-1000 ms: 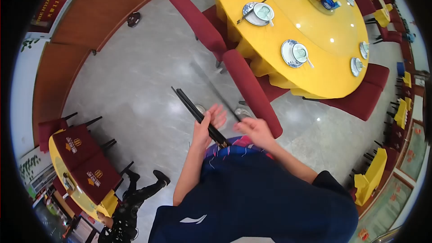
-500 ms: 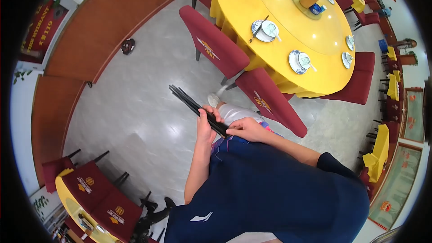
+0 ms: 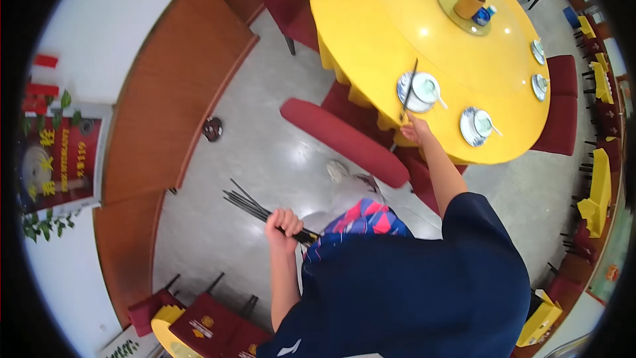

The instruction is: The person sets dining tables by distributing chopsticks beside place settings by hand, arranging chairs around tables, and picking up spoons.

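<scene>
My left hand [image 3: 283, 227] is closed around a bundle of black chopsticks [image 3: 246, 204], held low in front of my body with their thin ends fanning out to the left. My right hand [image 3: 416, 131] reaches to the edge of the round table, its fingers pinched at the near end of black chopsticks [image 3: 411, 86]. Those chopsticks lie across a blue-and-white plate [image 3: 403, 84]. A small bowl [image 3: 425, 87] with a white spoon sits on this plate. Whether the pinch is one chopstick or a pair I cannot tell.
The yellow tablecloth [image 3: 371, 33] carries more place settings, such as a plate [image 3: 468, 134] to the right. A brown holder [image 3: 469, 2] stands on the glass turntable. Red chairs [image 3: 344, 139] stand between me and the table. A wooden partition [image 3: 172, 86] curves along the left.
My right hand has left the chopstick bundle and stretched out to the chopsticks on the plate. My left hand now grips the bundle alone. The view has shifted.
</scene>
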Available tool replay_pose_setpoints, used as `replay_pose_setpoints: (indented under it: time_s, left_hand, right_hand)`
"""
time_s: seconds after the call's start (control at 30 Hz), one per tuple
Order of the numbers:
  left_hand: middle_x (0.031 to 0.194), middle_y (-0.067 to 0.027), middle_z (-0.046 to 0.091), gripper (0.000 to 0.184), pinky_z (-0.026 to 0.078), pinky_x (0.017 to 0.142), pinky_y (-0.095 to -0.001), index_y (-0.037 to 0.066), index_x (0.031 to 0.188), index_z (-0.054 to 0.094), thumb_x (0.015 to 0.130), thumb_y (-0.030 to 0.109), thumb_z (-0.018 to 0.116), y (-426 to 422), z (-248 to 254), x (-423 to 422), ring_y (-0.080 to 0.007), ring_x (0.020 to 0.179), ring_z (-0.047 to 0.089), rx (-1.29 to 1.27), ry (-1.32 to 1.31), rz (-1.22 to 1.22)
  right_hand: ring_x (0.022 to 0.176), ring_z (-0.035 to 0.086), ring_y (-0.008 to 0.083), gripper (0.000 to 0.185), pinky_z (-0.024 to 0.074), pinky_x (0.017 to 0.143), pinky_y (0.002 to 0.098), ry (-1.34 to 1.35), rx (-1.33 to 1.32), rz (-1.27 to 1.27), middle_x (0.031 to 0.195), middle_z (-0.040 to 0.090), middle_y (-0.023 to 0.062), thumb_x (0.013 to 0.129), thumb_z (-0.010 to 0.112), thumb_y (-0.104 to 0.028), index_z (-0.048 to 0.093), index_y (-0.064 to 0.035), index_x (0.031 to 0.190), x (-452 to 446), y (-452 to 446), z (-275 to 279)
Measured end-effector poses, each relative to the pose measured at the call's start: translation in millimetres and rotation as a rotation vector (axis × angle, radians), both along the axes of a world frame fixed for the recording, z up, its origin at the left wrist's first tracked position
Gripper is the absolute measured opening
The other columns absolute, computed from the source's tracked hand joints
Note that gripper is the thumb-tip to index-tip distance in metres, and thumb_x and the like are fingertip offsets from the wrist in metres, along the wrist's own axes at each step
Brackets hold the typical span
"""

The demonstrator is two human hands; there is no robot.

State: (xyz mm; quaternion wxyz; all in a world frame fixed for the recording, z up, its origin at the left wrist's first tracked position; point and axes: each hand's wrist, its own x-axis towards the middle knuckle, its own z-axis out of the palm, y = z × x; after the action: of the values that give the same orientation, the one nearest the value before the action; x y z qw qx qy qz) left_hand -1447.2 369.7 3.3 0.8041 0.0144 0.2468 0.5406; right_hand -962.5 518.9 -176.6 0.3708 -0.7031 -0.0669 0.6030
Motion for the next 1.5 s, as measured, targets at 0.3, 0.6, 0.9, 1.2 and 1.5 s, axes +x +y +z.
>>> replay_pose_setpoints:
  time_s: [0.3, 0.6, 0.9, 1.2, 1.5]
  left_hand:
    - [0.058, 0.0017, 0.036, 0.039, 0.028, 0.045, -0.0253, 0.015, 0.064, 0.035, 0.101, 0.026, 0.043, 122.8, 6.8, -20.1, -0.0090, 0.046, 0.032, -0.146, 0.214, -0.126]
    - [0.051, 0.0045, 0.029, 0.040, 0.024, 0.043, -0.0251, 0.015, 0.066, 0.038, 0.102, 0.029, 0.043, 253.4, -32.3, -117.0, -0.0078, 0.041, 0.027, -0.149, -0.095, -0.205]
    - [0.090, -0.0095, 0.067, 0.048, 0.056, 0.071, -0.0339, 0.003, 0.134, 0.048, 0.102, 0.039, 0.046, 385.6, -17.5, -213.1, -0.0188, 0.080, 0.065, -0.160, 0.268, -0.304]
    - [0.138, -0.0183, 0.049, 0.054, 0.048, 0.100, -0.0486, 0.003, 0.140, 0.039, 0.101, 0.041, 0.044, 481.1, -17.3, -230.0, -0.0318, 0.122, 0.053, -0.006, 0.077, -0.273]
    - [0.057, 0.0073, 0.030, 0.023, 0.034, 0.051, -0.0239, 0.019, 0.086, 0.048, 0.103, 0.036, 0.046, 652.7, -35.0, -232.6, -0.0048, 0.048, 0.032, -0.006, 0.287, -0.336]
  right_hand:
    - [0.084, 0.066, 0.0219, 0.025, 0.0493, 0.062, 0.0306, 0.105, 0.063, -0.346, 0.092, 0.062, 0.0056, 0.093, 0.064, -0.030, 0.055, -0.0115, 0.107, -24.9, 35.9, -47.2]
    - [0.063, 0.057, 0.0090, 0.024, 0.0430, 0.051, 0.0211, -0.137, 0.090, -0.161, 0.081, 0.063, 0.0031, 0.097, 0.058, -0.027, 0.061, -0.0033, 0.101, -113.8, 53.1, 18.9]
    - [0.059, 0.054, 0.0061, 0.019, 0.0439, 0.052, 0.0229, -0.290, 0.370, 0.387, 0.074, 0.063, 0.0002, 0.094, 0.060, -0.021, 0.066, -0.0039, 0.089, -417.9, 177.8, 220.7]
    - [0.056, 0.057, 0.0068, 0.020, 0.0455, 0.051, 0.0228, -0.059, 0.322, 0.647, 0.070, 0.064, 0.0017, 0.094, 0.063, -0.019, 0.064, -0.0004, 0.087, -556.5, 249.9, 215.2]
    - [0.060, 0.067, 0.0106, 0.027, 0.0473, 0.044, 0.0226, 0.063, 0.266, 0.730, 0.069, 0.067, 0.0060, 0.090, 0.069, -0.028, 0.061, -0.0031, 0.085, -554.8, 425.7, 199.8]
